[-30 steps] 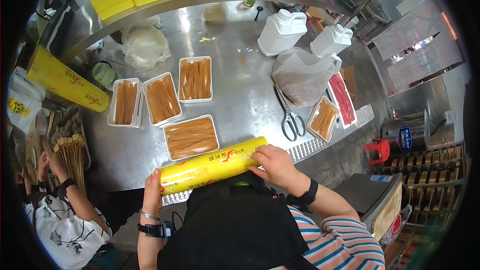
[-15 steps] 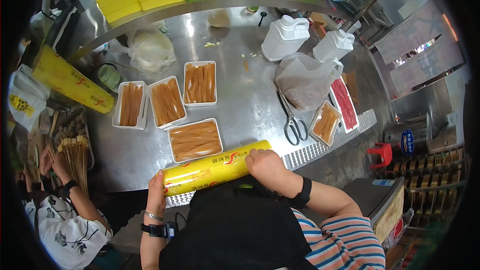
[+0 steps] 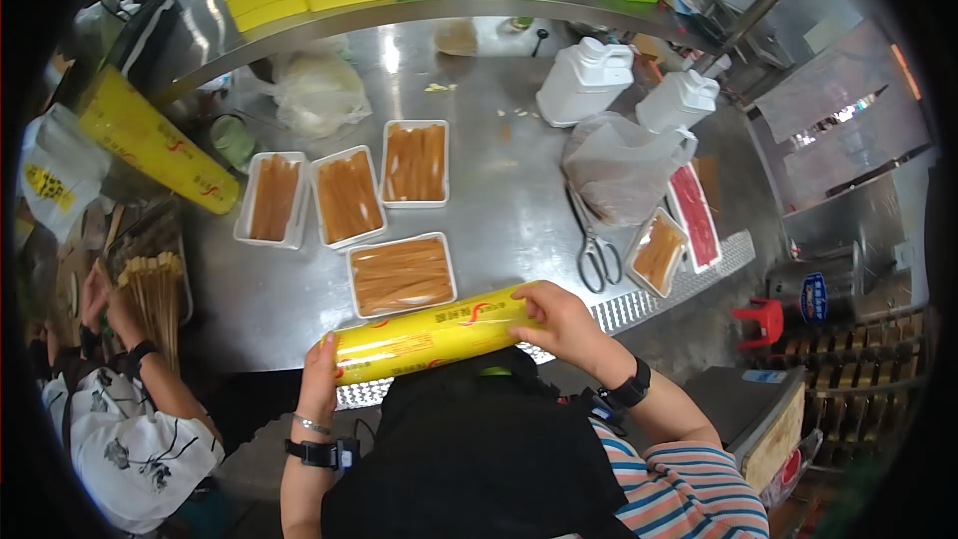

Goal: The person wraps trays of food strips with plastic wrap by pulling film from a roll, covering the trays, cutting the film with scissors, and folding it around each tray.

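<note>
A yellow roll of wrap (image 3: 429, 339) with red and dark print lies across the front edge of the steel table, close to my body. My left hand (image 3: 318, 376) grips its left end, thumb along the rim. At the right end, the fingers of my right hand (image 3: 561, 324) are curled on the roll's surface. Just beyond the roll is a white tray of brown strips (image 3: 402, 274) under clear film. Three more such trays stand behind it: a left one (image 3: 274, 200), a middle one (image 3: 347, 196) and a right one (image 3: 415, 165).
Black scissors (image 3: 597, 255) lie right of centre, beside a plastic bag (image 3: 624, 165), a small tray of strips (image 3: 659, 252) and a tray of red meat (image 3: 695, 215). White jugs (image 3: 585, 82) stand behind. A co-worker's hand (image 3: 120, 311) is near skewers (image 3: 152, 304) at left.
The view has shifted, so the table's things appear further right. My right hand was closed at the roll's end half a second ago; its fingers now look looser and lie on the roll.
</note>
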